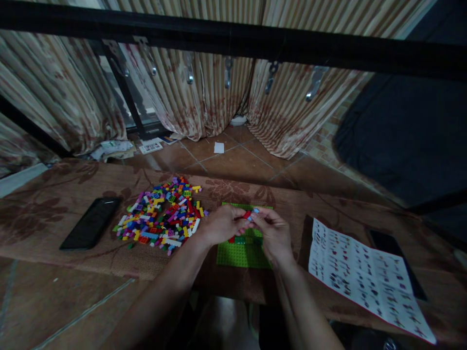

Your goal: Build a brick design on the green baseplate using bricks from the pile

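Over a green baseplate point(233, 258) my two hands meet, fingertips almost touching. My left hand point(223, 224) is closed in a pinch on a small red brick point(247, 214). From the other side my right hand point(273, 232) pinches small light blue bricks point(256, 211) close against the red one; whether the pieces are joined I cannot tell. On the baseplate, partly under my hands, sit a dark green brick point(240, 240) and another red brick point(231, 239). Left of my left hand spreads a heap of loose coloured bricks point(160, 218).
A black phone point(90, 223) lies at the table's left. On the right, a printed instruction sheet point(361, 272) partly covers a dark flat object point(397, 262). Beyond the cloth-covered table point(292, 199) are a black bar with metal hooks point(233, 36) and striped curtains point(204, 97).
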Demonstrator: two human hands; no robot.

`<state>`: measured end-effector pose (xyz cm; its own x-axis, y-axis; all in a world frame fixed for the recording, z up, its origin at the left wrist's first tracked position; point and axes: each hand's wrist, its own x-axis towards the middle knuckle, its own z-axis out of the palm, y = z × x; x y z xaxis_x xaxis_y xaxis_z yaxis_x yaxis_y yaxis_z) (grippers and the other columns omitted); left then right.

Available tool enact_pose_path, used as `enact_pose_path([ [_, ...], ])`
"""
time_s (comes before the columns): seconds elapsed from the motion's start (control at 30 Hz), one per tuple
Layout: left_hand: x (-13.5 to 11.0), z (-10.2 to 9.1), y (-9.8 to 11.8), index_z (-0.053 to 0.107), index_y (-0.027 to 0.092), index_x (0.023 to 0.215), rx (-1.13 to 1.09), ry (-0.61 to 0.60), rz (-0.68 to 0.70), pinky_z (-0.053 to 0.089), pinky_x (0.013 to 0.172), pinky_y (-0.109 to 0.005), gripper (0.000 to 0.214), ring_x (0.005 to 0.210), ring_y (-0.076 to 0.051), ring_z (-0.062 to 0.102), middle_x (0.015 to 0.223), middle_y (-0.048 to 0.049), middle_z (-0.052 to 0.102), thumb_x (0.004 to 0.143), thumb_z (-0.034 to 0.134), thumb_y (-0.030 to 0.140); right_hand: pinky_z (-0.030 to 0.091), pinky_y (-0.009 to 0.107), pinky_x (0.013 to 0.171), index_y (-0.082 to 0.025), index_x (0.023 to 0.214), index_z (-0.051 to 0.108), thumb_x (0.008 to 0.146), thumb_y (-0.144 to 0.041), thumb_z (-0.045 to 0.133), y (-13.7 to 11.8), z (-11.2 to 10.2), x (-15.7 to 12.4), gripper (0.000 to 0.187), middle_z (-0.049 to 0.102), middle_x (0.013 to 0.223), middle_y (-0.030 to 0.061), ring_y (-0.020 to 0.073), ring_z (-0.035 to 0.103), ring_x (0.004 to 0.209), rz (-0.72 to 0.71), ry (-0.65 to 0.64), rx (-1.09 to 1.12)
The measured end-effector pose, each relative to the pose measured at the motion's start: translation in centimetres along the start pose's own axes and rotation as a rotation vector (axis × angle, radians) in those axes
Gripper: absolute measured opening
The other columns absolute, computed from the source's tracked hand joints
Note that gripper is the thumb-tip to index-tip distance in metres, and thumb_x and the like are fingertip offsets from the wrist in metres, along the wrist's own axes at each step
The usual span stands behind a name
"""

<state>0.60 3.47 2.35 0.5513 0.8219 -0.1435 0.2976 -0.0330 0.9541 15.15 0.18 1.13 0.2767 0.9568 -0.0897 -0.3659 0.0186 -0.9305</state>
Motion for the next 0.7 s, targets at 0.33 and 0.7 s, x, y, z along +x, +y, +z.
enact_pose_path([
  [0.33, -1.4, 0.7, 3.1, 0.068, 0.021, 0.086, 0.285, 0.218, 0.12, 0.044, 0.065, -0.026, 0.011, 0.067, -0.018, 0.06, 0.067, -0.0004, 0.064, 0.08, 0.061, 0.027, 0.052, 0.025, 0.062, -0.02, 0.078, 0.069, 0.059, -0.034, 0.085, -0.3, 0.4, 0.0, 0.029, 0.065, 0.072, -0.0025, 0.0105, 0.06, 0.064, 0.02, 0.037, 0.049],
  [0.7, 0.4, -0.2, 0.3, 0.065, 0.016, 0.097, -0.188, 0.401, 0.148, 0.052, 0.07, -0.026, 0.019, 0.075, -0.015, 0.065, 0.089, -0.0037, 0.07, 0.082, 0.06, 0.026, 0.055, 0.023, 0.056, -0.019, 0.077, 0.068, 0.055, -0.034, 0.087, -0.8, -0.1, 0.2, 0.033, 0.065, 0.073, -0.0013, 0.0122, 0.064, 0.065, 0.125, 0.003, 0.018],
])
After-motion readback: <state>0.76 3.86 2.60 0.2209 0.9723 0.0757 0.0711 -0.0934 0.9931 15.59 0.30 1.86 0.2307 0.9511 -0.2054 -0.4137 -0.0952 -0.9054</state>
